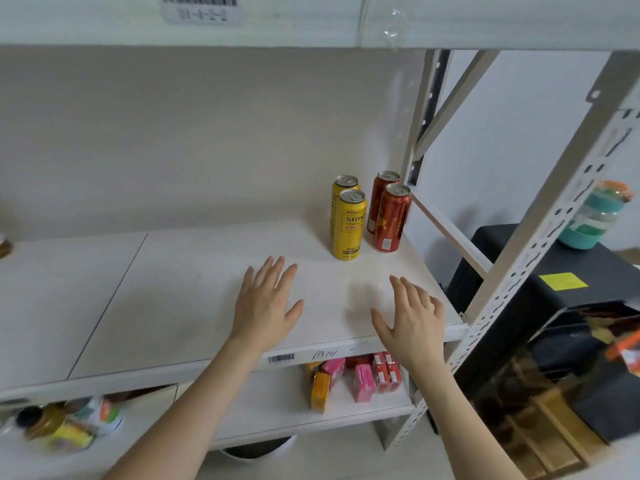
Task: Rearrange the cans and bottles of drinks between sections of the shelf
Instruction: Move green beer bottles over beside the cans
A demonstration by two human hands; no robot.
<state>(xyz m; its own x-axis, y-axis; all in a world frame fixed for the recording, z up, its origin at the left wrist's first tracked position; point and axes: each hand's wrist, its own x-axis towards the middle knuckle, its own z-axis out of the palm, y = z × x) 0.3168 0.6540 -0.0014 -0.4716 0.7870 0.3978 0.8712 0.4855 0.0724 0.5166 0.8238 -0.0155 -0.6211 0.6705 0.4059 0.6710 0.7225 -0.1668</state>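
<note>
Two tall yellow cans (348,225) stand upright, one behind the other, at the right end of the white shelf board (180,289). Just to their right stand two red cans (391,218), also one behind the other. My left hand (265,303) hovers over the board in front of the yellow cans with straight, spread fingers and holds nothing. My right hand (412,317) is over the board's front right corner, below the red cans, fingers straight and empty. Neither hand touches a can.
A perforated metal upright (540,244) and diagonal braces bound the shelf on the right. The lower shelf carries pink, red and orange cartons (360,375); blurred bottles (65,424) sit at lower left. A black box (561,306) and a teal bottle (595,216) are beyond the upright.
</note>
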